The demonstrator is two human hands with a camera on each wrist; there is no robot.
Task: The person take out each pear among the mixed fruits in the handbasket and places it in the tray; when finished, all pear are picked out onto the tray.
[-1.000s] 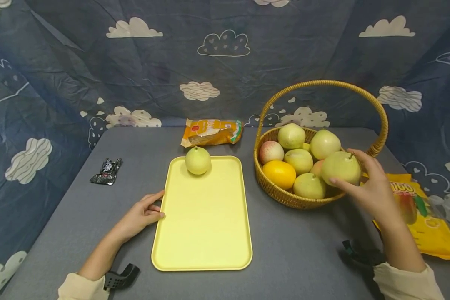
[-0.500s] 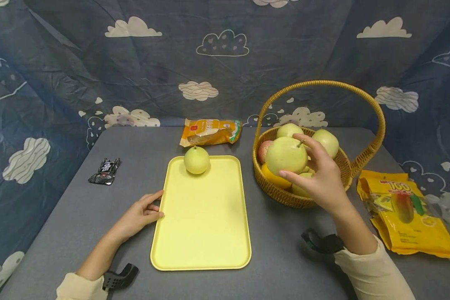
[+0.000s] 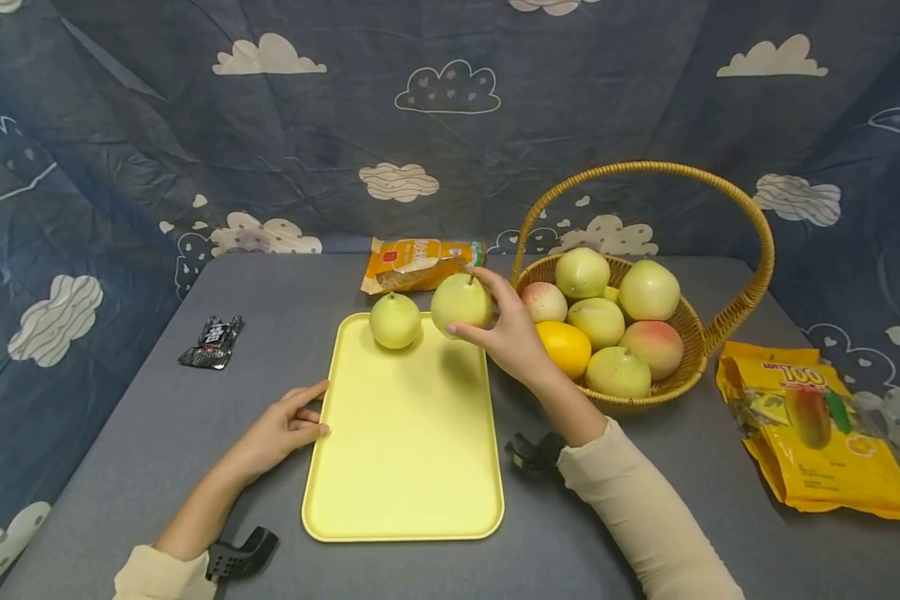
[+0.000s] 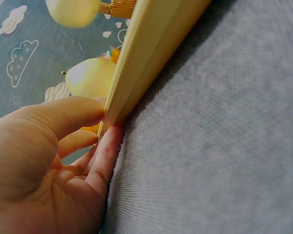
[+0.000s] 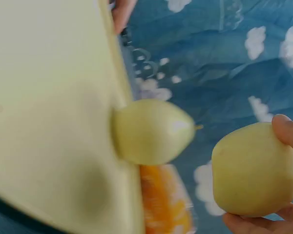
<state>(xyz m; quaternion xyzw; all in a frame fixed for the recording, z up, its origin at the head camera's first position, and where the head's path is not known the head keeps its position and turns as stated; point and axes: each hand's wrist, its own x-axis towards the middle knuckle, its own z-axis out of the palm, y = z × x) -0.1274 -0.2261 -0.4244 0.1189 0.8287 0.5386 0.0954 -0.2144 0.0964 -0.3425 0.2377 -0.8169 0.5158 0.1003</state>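
Note:
A yellow-green pear (image 3: 461, 303) is off the tabletop, over the far right corner of the pale yellow tray (image 3: 401, 450). My right hand (image 3: 516, 333) grips it between thumb and fingers, as the pear (image 5: 254, 170) in the right wrist view also shows. A second pear (image 3: 395, 321) stands on the tray's far left part, stem up, just left of the held one. At the tray's left edge is my left hand (image 3: 277, 433). In the left wrist view its thumb and a finger (image 4: 107, 151) pinch the tray rim (image 4: 136, 63).
Right of the tray stands a wicker basket (image 3: 607, 403) with a tall handle, holding several fruits, including a peach (image 3: 652, 348) and a yellow fruit (image 3: 564, 348). An orange packet (image 3: 420, 265) lies behind the tray, a yellow bag (image 3: 821, 433) far right, and a black wrapper (image 3: 213, 342) left.
My right hand has carried the pear leftward from above the basket's right side to the tray's far right corner. The peach in the basket is now uncovered. My left hand stays at the tray.

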